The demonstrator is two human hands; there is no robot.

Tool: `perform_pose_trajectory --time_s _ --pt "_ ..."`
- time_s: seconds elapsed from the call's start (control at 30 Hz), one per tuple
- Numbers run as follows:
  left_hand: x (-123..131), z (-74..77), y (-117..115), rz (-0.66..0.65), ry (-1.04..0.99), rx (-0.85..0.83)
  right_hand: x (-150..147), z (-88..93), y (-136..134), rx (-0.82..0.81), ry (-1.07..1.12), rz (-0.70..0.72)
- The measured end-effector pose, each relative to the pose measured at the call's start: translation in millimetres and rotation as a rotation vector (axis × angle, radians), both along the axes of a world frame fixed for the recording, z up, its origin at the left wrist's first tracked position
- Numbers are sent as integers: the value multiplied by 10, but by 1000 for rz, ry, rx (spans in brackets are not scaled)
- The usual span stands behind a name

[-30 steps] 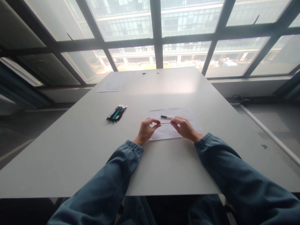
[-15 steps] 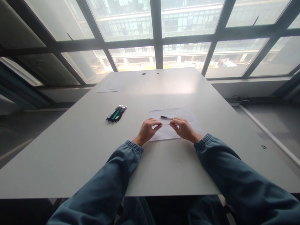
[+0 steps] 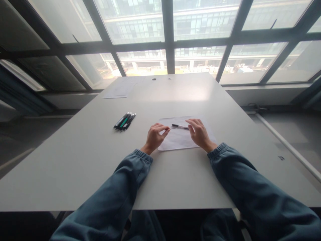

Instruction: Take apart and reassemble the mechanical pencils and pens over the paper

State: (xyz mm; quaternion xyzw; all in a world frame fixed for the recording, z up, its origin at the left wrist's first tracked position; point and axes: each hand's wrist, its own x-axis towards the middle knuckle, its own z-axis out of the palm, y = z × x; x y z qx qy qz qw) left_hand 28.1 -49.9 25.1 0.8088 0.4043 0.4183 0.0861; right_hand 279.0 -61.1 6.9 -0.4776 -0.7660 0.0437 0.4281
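My left hand is closed in a pinch around one end of a thin dark stick that looks like a pen refill. The stick points right, over a white sheet of paper. Just beyond it, a pen with a black end and a pale barrel lies on the sheet. My right hand is open over the paper's right half, thumb and fingers apart. Its thumb is close to the pen's right end; whether they touch I cannot tell.
Several dark pens, one with a green part, lie side by side to the left on the white table. More paper lies at the far left. A small dark mark or object is near the right edge. Windows stand behind the table.
My right hand has let go of the thin stick, opened and moved slightly right and away from me. The left hand keeps its pinch and has shifted a little left.
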Motion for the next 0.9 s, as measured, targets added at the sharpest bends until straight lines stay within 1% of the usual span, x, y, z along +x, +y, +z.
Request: perform_pose_trajectory --time_s 0.1,0.17,0.4,0.57,0.67,0.8,0.9 --pt "-54 -10 45 39 0 1 22 -76 36 -91 -142 33" --pt "-102 -21 84 59 -9 0 28 -106 44 -130 -194 35" --pt "-251 -114 225 108 -46 -20 70 -115 47 -130 -195 -114" --pt "-288 -163 271 97 -27 -47 72 -139 59 -196 -240 -113" --pt "-346 -157 300 111 -16 -54 65 -135 65 -194 -219 -112" --pt "-435 -131 333 132 -5 -36 64 -126 74 -160 -117 -141" --pt "-448 -105 328 124 1 -19 65 -126 74 -144 -77 -164"
